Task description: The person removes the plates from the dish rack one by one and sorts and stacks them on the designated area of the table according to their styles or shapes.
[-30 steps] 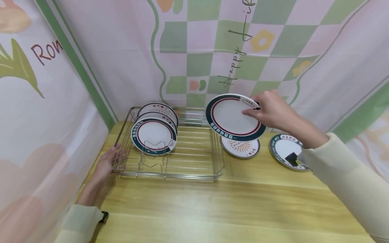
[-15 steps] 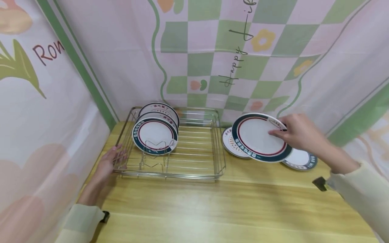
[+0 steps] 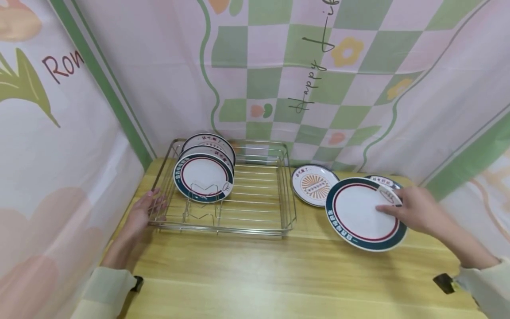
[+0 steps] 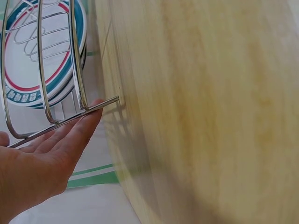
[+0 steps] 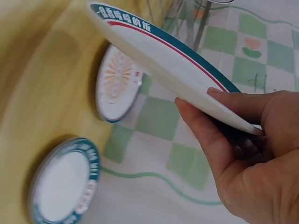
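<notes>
Pastel fabric (image 3: 263, 57) printed with green checks, flowers and lettering hangs behind the pale wood-grain worktop (image 3: 247, 270). On it stands a wire rack (image 3: 255, 204), with three plates (image 3: 201, 175) propped on edge in its left half, one behind another. To the right of the rack I hold a white plate (image 3: 364, 212), teal-rimmed with a red ring, tilted and clear of the worktop. Beside the rack lies a sunburst plate (image 3: 312, 184); farther right, another teal-rimmed plate (image 5: 60, 184) lies flat, mostly hidden from the head view behind the one I hold. My right hand (image 3: 418, 208) pinches the white plate's edge, thumb on its face and fingers (image 5: 201, 128) underneath, parted narrowly by its thickness. My left hand (image 3: 137, 212) is at the rack's left end, its fingers nearly straight against a rail.
</notes>
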`<state>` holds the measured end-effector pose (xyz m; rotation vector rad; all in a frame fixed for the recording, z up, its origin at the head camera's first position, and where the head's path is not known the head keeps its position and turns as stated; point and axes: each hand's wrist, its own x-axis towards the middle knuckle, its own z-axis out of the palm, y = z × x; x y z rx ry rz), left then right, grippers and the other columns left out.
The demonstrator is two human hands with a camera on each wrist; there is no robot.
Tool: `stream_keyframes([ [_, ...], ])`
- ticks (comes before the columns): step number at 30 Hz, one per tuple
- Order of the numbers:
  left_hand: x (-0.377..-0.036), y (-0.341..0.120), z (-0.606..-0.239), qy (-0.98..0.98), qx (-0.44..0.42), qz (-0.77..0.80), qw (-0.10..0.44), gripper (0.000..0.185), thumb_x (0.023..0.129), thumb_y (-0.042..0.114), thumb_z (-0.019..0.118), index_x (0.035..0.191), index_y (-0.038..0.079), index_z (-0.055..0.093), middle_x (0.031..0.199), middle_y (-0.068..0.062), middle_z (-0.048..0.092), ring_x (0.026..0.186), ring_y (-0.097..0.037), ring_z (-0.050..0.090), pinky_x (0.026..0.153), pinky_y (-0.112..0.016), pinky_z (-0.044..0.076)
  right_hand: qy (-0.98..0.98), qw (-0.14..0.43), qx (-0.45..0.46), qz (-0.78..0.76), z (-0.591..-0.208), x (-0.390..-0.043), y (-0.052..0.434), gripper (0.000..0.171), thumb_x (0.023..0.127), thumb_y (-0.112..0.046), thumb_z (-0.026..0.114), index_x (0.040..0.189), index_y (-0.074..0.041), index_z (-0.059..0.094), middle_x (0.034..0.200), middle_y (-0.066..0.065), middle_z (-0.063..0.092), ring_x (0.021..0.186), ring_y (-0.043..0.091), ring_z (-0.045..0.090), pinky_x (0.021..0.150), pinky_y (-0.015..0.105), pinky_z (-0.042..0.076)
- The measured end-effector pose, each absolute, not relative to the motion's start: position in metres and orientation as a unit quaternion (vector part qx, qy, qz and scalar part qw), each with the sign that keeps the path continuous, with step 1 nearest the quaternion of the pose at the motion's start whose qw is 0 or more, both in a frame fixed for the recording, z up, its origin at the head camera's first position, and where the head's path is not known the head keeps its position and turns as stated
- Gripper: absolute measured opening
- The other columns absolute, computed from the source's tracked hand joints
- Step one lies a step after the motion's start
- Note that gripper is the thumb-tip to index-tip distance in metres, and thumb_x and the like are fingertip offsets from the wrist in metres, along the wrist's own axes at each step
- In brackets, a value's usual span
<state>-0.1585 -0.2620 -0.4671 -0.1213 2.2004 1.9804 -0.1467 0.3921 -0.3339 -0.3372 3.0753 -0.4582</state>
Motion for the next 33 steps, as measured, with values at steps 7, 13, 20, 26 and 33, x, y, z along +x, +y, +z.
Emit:
stream_keyframes([
  [7,-0.159,-0.261,-0.466,0.739,-0.044,0.666,0.093,0.067,0.116,0.044,0.012,0.168,0.001,0.011,0.167,-0.034,0.027,0.150,-0.049,0.036,0.097,-0.033,0.061,0.978,0.077,-0.054,-0.187,-0.364,-0.133,0.404,0.032,0.097,-0.023,0.079,0.073,-0.007,0.063,0.058,-0.002,0.056,0.049,0.010,0.048,0.045,0.024,0.040],
  [13,-0.159,-0.261,-0.465,0.744,-0.046,0.660,0.094,0.067,0.116,0.044,0.012,0.168,0.002,0.012,0.167,-0.034,0.028,0.149,-0.048,0.038,0.097,-0.033,0.061,0.962,0.119,-0.022,-0.245,-0.387,-0.124,0.407,0.028,0.098,-0.023,0.078,0.081,-0.003,0.068,0.062,0.001,0.062,0.051,0.010,0.051,0.046,0.025,0.042],
  [20,-0.159,-0.260,-0.465,0.736,-0.051,0.669,0.092,0.067,0.117,0.043,0.012,0.168,0.000,0.012,0.166,-0.035,0.027,0.150,-0.050,0.036,0.098,-0.036,0.062,0.949,0.143,0.002,-0.280,-0.407,-0.121,0.409,0.027,0.099,-0.022,0.077,0.092,0.003,0.071,0.068,0.003,0.067,0.057,0.011,0.057,0.052,0.025,0.047],
  [26,-0.159,-0.260,-0.466,0.731,-0.052,0.674,0.090,0.067,0.117,0.042,0.013,0.168,0.000,0.013,0.167,-0.034,0.026,0.150,-0.051,0.034,0.101,-0.037,0.060,0.944,0.149,0.009,-0.293,-0.420,-0.123,0.413,0.030,0.099,-0.020,0.077,0.102,0.009,0.070,0.077,0.004,0.070,0.065,0.013,0.062,0.063,0.024,0.052],
  [33,-0.159,-0.261,-0.467,0.733,-0.052,0.672,0.086,0.067,0.117,0.043,0.013,0.168,0.000,0.014,0.166,-0.034,0.027,0.150,-0.050,0.035,0.100,-0.037,0.061,0.931,0.157,0.023,-0.329,-0.436,-0.127,0.416,0.030,0.097,-0.013,0.078,0.105,0.014,0.068,0.076,0.006,0.071,0.064,0.015,0.065,0.060,0.027,0.057],
])
